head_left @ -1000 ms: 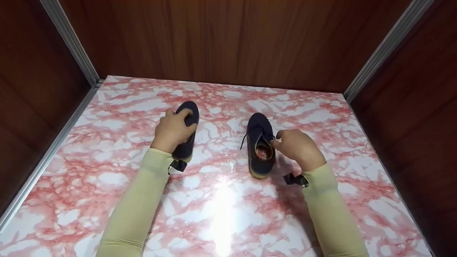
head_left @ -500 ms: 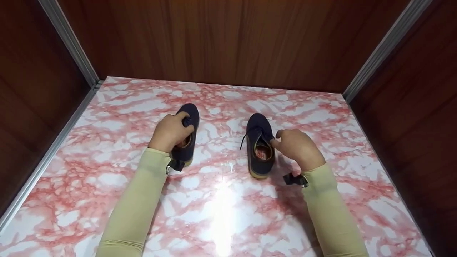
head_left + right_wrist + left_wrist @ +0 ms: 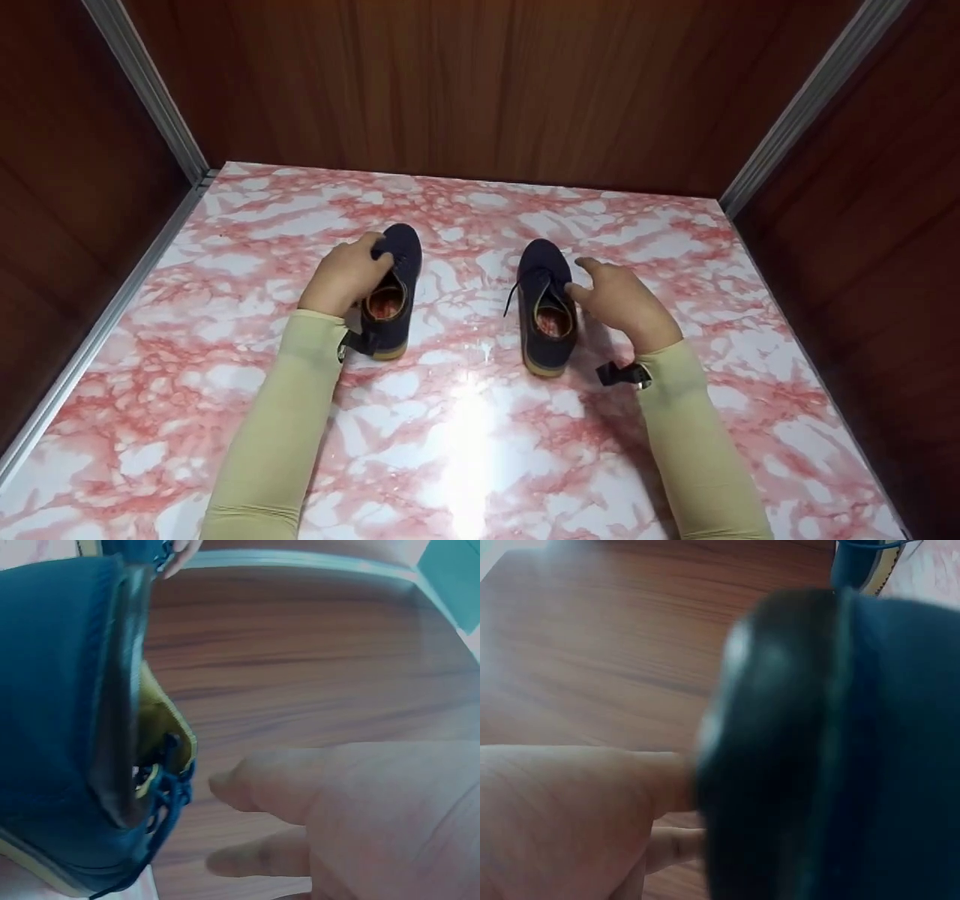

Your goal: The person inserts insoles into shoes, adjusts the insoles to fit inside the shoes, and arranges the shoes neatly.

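Two dark navy lace-up shoes stand apart, toes pointing away from me. My left hand [image 3: 347, 274] is at the left side of the left shoe [image 3: 405, 277], its thumb over the lacing and the fingers at the front of the upper. In the left wrist view the heel of this shoe [image 3: 900, 750] hides the fingertips. Just right of the right shoe [image 3: 541, 262], my right hand [image 3: 626, 300] has thumb and index finger spread, with nothing between them. Loose dark laces [image 3: 169, 799] hang at this shoe's opening in the right wrist view.
The shoes are on a red-and-white marbled surface [image 3: 465, 315], with a bright glare in front of them. Dark wood panels [image 3: 465, 90] rise behind and at both sides, with grey metal strips [image 3: 150, 82] at the corners.
The left shoe has shifted a little towards me, while my left hand has drawn back leftwards, its thumb leaving the far side. My right thumb and index finger have spread apart beside the right shoe.
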`<state>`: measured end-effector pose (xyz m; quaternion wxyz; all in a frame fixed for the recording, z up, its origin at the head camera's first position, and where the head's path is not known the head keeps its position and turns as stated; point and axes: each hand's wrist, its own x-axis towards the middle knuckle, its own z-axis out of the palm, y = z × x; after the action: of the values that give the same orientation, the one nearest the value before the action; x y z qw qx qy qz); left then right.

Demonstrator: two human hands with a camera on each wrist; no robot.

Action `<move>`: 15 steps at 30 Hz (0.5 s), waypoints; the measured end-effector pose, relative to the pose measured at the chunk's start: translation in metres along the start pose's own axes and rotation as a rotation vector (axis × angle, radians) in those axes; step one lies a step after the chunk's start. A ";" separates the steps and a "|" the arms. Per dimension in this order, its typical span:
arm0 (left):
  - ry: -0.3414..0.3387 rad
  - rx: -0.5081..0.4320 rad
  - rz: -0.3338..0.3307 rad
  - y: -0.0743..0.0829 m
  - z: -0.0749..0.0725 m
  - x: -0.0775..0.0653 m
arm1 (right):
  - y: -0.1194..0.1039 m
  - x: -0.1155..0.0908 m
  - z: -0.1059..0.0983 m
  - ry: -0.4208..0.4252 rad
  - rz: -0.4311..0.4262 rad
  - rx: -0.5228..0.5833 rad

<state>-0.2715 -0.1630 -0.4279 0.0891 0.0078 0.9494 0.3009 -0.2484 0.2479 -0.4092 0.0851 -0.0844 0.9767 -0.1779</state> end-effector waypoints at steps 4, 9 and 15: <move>-0.046 -0.031 -0.013 -0.002 0.000 0.002 | 0.005 0.006 0.006 -0.070 0.027 0.032; -0.033 -0.017 0.015 -0.004 0.002 0.004 | 0.007 0.010 0.010 -0.180 0.048 0.103; -0.035 -0.012 0.024 -0.001 0.006 0.006 | 0.007 0.012 0.014 -0.199 0.020 0.127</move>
<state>-0.2765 -0.1599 -0.4348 0.1020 0.0241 0.9458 0.3073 -0.2587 0.2475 -0.4262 0.1886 -0.0862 0.9510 -0.2292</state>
